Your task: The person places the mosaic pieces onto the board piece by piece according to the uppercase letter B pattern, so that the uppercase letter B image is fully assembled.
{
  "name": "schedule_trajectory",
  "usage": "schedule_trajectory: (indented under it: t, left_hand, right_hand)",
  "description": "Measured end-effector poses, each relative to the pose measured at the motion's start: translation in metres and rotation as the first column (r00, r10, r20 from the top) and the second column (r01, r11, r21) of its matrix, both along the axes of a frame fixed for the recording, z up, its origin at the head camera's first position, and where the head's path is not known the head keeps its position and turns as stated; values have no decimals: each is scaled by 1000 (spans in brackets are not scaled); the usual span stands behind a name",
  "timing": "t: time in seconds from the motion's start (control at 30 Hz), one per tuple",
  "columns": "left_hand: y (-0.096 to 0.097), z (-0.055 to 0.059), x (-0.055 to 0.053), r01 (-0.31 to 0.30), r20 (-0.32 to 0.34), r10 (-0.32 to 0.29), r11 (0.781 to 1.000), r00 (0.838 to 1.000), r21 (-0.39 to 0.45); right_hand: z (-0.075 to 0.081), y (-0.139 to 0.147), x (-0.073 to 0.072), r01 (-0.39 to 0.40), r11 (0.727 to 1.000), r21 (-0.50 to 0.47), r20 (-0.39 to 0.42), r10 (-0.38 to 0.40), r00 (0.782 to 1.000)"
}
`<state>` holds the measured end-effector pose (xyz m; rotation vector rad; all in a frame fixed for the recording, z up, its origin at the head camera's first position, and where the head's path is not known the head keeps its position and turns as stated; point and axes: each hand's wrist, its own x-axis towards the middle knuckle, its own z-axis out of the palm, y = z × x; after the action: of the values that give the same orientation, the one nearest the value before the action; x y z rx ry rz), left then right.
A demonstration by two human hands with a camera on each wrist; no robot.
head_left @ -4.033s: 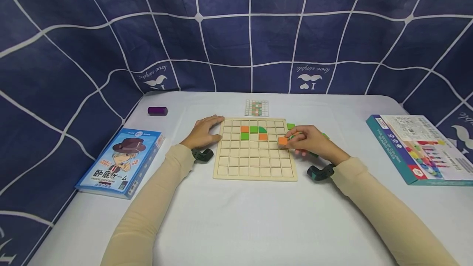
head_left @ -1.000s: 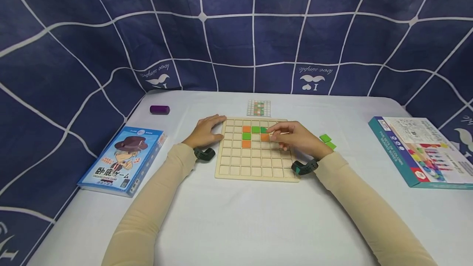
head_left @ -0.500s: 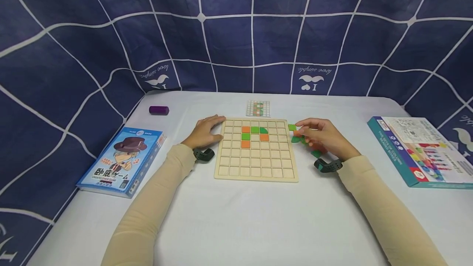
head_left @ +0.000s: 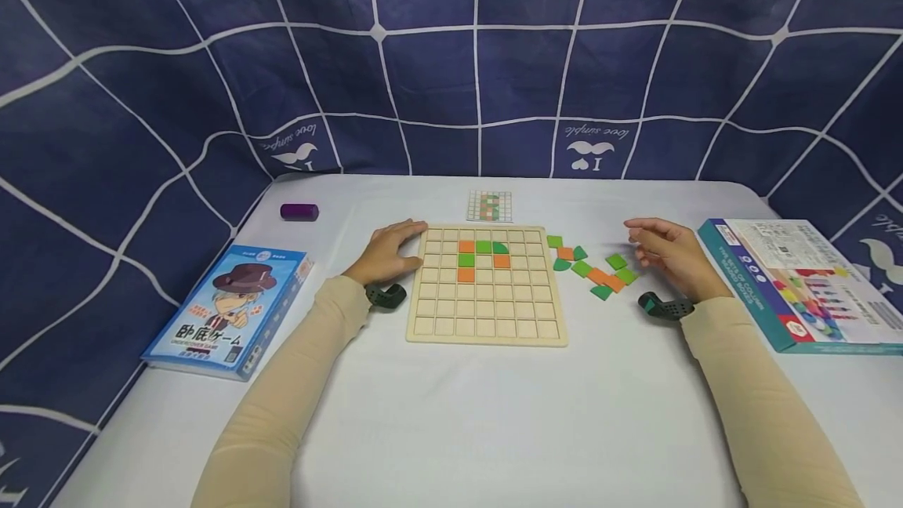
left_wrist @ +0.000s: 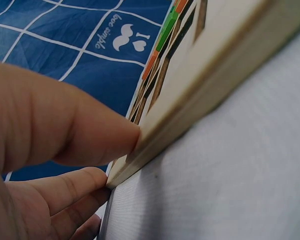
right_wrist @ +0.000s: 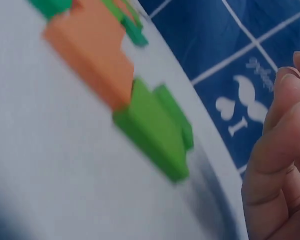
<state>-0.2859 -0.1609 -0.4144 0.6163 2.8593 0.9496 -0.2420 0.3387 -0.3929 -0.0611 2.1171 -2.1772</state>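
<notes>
My left hand (head_left: 386, 252) rests at the left edge of a wooden grid board (head_left: 487, 312). In the left wrist view, thumb (left_wrist: 102, 130) and fingertips touch the board's side. Orange and green tiles lie in its upper cells: an orange square (head_left: 466, 275) in the left column, a green square (head_left: 466, 260) above it, and a dark green quarter-round tile (head_left: 499, 248) at the top right of the group. My right hand (head_left: 670, 253) is raised beside loose tiles (head_left: 596, 276), fingers loosely bent, holding nothing. In the right wrist view, a green tile (right_wrist: 152, 130) lies apart from the fingers.
A small pattern card (head_left: 490, 206) lies behind the board. A purple cylinder (head_left: 299, 212) and a blue game box (head_left: 229, 308) are at the left. Another flat box (head_left: 804, 288) sits at the right, close to my right hand. A dark checked cloth (head_left: 451, 61) hangs behind the table.
An orange tile, pinched by my right hand at first, now sits in the board's left column. The right hand went from the board over the loose tiles, then farther right. The left hand stays put.
</notes>
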Motion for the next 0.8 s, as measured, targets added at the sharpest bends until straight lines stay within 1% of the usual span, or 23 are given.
schedule_trajectory:
  t: [0.23, 0.4, 0.5, 0.6, 0.67, 0.73, 0.8]
  left_hand:
    - [-2, 0, 0, -1, -1, 1, 1000, 1000, -1]
    - [-2, 0, 0, 0, -3, 0, 1000, 1000, -3]
    - [-2, 1, 1, 3, -4, -3, 1000, 1000, 0]
    - [-2, 0, 0, 7, -8, -7, 1000, 1000, 1]
    - [-2, 0, 0, 8, -11, -8, 1000, 1000, -1]
    - [-1, 0, 0, 9, -12, -9, 1000, 1000, -4]
    - [-1, 0, 0, 9, -11, -9, 1000, 1000, -5]
  right_hand:
    - [-9, 17, -1, 1, 999, -40, 51, 1, 999]
    - [-11, 20, -2, -13, 999, -40, 63, 16, 998]
    - [-13, 21, -3, -16, 1000, -21, 72, 18, 997]
    - [-15, 23, -3, -25, 999, 38, 69, 23, 997]
    - [-16, 24, -3, -39, 992, 123, 51, 33, 998]
    - [-17, 25, -3, -51, 973, 226, 31, 45, 999]
    - [-17, 24, -3, -55, 941, 334, 16, 53, 998]
